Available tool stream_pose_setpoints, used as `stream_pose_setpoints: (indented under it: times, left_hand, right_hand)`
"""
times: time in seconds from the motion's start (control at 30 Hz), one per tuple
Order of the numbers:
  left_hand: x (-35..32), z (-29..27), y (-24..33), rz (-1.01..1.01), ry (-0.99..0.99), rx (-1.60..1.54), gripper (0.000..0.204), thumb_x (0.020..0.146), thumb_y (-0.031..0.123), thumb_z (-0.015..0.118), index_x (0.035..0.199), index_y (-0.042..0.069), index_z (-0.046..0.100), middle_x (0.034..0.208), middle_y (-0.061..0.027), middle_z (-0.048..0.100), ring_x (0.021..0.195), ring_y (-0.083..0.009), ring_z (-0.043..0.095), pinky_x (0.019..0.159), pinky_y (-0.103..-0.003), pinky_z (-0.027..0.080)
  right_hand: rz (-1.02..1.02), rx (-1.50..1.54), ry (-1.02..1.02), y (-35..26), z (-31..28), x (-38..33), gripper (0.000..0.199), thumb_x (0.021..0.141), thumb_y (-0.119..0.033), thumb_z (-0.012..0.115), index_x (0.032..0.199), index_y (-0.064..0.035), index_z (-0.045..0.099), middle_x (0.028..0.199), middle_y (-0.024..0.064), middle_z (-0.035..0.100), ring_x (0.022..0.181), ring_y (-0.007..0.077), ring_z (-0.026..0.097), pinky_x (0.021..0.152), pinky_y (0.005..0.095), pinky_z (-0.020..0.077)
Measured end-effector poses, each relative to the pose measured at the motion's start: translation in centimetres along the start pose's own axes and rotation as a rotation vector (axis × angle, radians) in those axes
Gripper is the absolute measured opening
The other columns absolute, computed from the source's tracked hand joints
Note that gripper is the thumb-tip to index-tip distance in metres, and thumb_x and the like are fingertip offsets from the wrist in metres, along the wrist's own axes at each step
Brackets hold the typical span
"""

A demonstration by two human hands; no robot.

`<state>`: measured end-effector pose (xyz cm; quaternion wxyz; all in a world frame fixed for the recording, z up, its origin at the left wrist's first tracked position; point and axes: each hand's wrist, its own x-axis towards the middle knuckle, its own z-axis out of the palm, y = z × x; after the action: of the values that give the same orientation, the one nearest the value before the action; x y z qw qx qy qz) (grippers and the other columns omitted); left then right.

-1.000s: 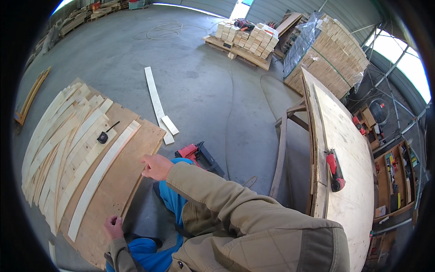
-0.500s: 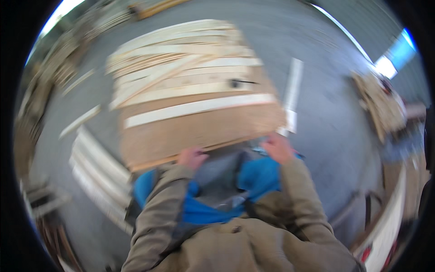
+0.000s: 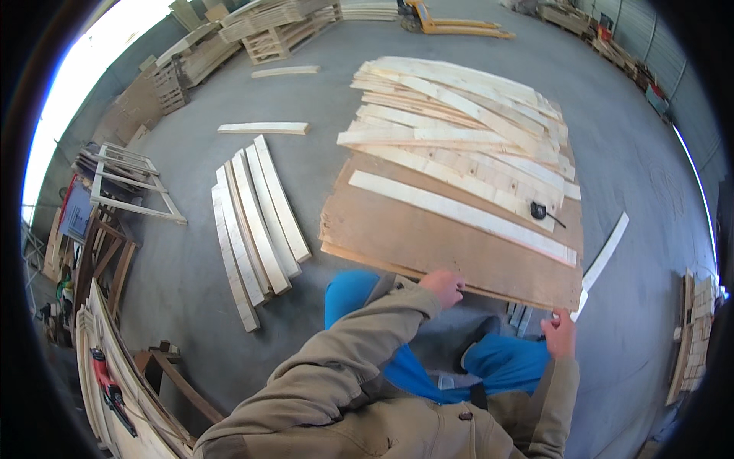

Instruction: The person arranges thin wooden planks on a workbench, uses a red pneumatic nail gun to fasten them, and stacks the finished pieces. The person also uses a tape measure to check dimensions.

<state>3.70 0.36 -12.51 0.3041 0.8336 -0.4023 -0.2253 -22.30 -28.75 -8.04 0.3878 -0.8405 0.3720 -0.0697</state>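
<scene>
Foreground: blue-clad knees (image 3: 505, 359) are crowding in right below the near edge of the plywood panel (image 3: 443, 252), which is lying low over the concrete floor (image 3: 634, 367).
Pile: and look at this, loose pale boards (image 3: 459, 115) are sprawling across the panel's far part, several crossing at angles and covering it.
Tape measure: the black one (image 3: 539, 209) is sitting at the pile's right, near side, its thin end sticking out.
Floor, left: a row of planks (image 3: 256, 229) is lying beside the panel, well apart from both hands.
Floor, right: a narrow board (image 3: 608, 260) is slanting away past the panel's right corner.
Lower left: a red-and-black power tool (image 3: 107, 382) is resting on a plywood-topped bench (image 3: 145, 424).
Back: a yellow pallet jack (image 3: 459, 29) is standing far beyond the pile.
Direction: the panel's near edge is running left to right, dipping rightward; a single strip (image 3: 459, 218) is lying on the bare part, its long axis roughly following that edge.
Left hand: it (image 3: 443, 289) is curling narrowly at the near edge; whether it is gripping, I cannot tell.
Right hand: this one (image 3: 560, 334) is bending its fingers at the right near corner; its grip I cannot tell either.
</scene>
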Motion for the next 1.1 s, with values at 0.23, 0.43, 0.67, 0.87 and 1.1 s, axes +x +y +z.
stream_pose_setpoints:
  times: [0.23,0.43,0.67,0.87,1.1]
  left_hand:
    - [-0.1,-0.3,0.6,-0.029,-0.008,-0.006,0.031,0.085,0.02,0.079,0.114,0.009,0.078,0.105,-0.0179,0.078,0.103,-0.0395,0.073,0.089,-0.052,0.058]
    - [-0.2,-0.1,0.6,-0.046,-0.019,-0.018,0.032,0.085,0.02,0.079,0.116,0.009,0.077,0.106,-0.0182,0.078,0.103,-0.0401,0.073,0.09,-0.052,0.058]
    - [-0.2,0.0,0.6,-0.019,-0.005,-0.022,0.031,0.086,0.019,0.078,0.115,0.009,0.076,0.106,-0.0188,0.077,0.103,-0.0409,0.072,0.089,-0.052,0.057]
    - [-0.5,-0.6,1.2,-0.027,-0.009,-0.03,0.031,0.087,0.019,0.077,0.116,0.008,0.075,0.105,-0.0193,0.077,0.103,-0.0414,0.072,0.089,-0.052,0.057]
    - [-0.5,-0.7,1.4,-0.026,-0.012,-0.008,0.03,0.087,0.019,0.077,0.116,0.008,0.075,0.106,-0.0194,0.077,0.103,-0.0415,0.072,0.089,-0.052,0.057]
  right_hand:
    - [-0.061,-0.055,0.035,0.0,0.1,-0.3,0.044,0.085,-0.01,0.079,0.125,0.0021,0.066,0.086,0.0138,0.075,0.079,0.0214,0.071,0.074,0.0375,0.0571]
    - [-0.044,-0.078,0.036,0.5,-0.1,-0.4,0.045,0.084,-0.009,0.08,0.125,0.0021,0.066,0.087,0.0144,0.075,0.079,0.0223,0.072,0.074,0.0378,0.0578]
    - [-0.039,-0.051,0.017,0.2,0.0,-0.5,0.048,0.085,-0.008,0.08,0.129,0.0037,0.065,0.088,0.0135,0.073,0.08,0.022,0.07,0.074,0.0379,0.0572]
    - [-0.027,-0.057,0.0,-0.7,-0.2,-0.7,0.051,0.085,-0.007,0.08,0.132,0.0045,0.064,0.088,0.0129,0.073,0.078,0.0213,0.069,0.072,0.0376,0.0567]
    - [-0.033,-0.025,0.016,-1.3,-0.2,-1.0,0.042,0.083,-0.007,0.079,0.122,0.0038,0.067,0.087,0.0146,0.074,0.079,0.0221,0.071,0.073,0.0379,0.0575]
